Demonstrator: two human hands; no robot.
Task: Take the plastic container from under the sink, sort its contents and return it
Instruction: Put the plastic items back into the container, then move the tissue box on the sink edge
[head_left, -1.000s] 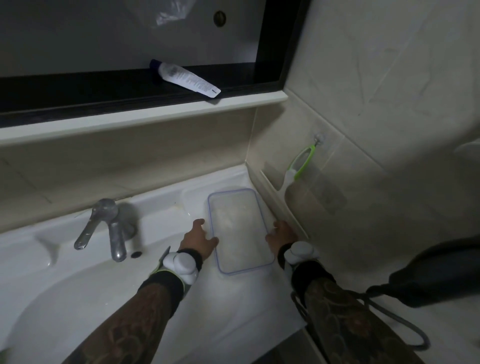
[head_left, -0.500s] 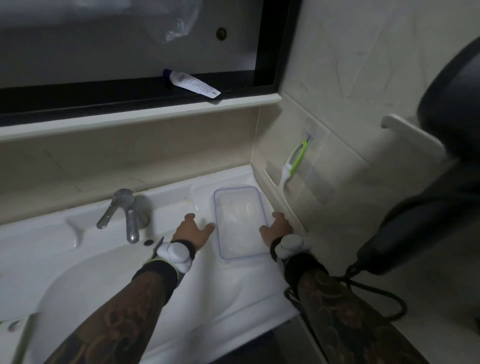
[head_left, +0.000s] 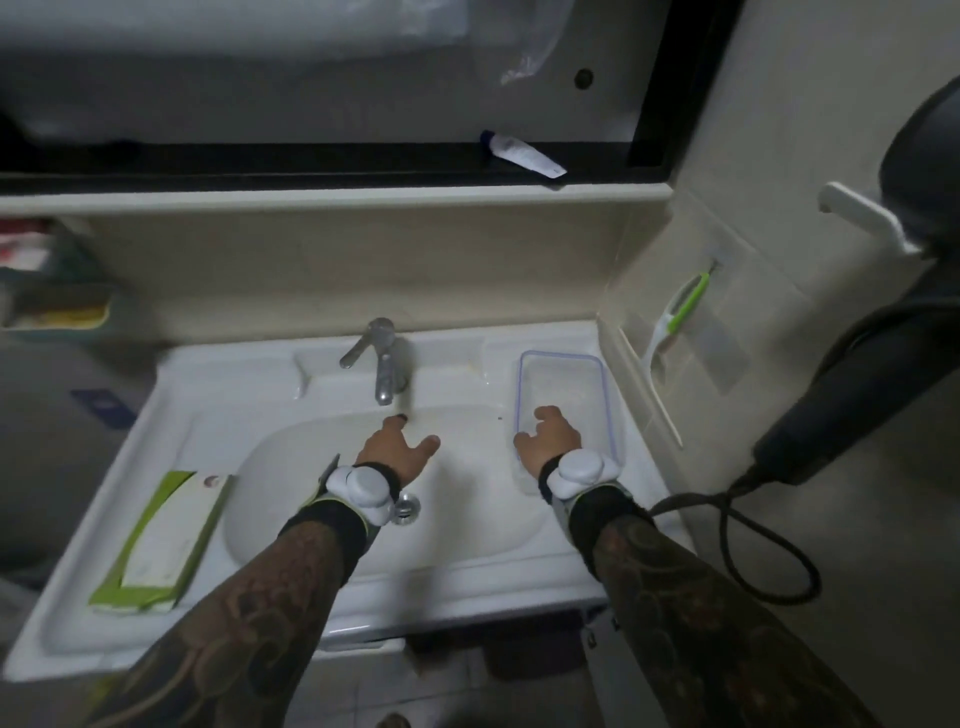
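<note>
On white sink (head_left: 467, 587) ledge: clear container (head_left: 563, 384), right hand (head_left: 553, 439) resting on it, grip loose; left hand (head_left: 400, 449) open.

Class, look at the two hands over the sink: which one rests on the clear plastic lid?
The right hand lies on the clear lid by the wall; the left hand hangs open over the basin.

The clear, blue-rimmed plastic container (head_left: 563, 384) lay flat on the sink (head_left: 208, 415) ledge's right back corner, apparently empty.
</note>
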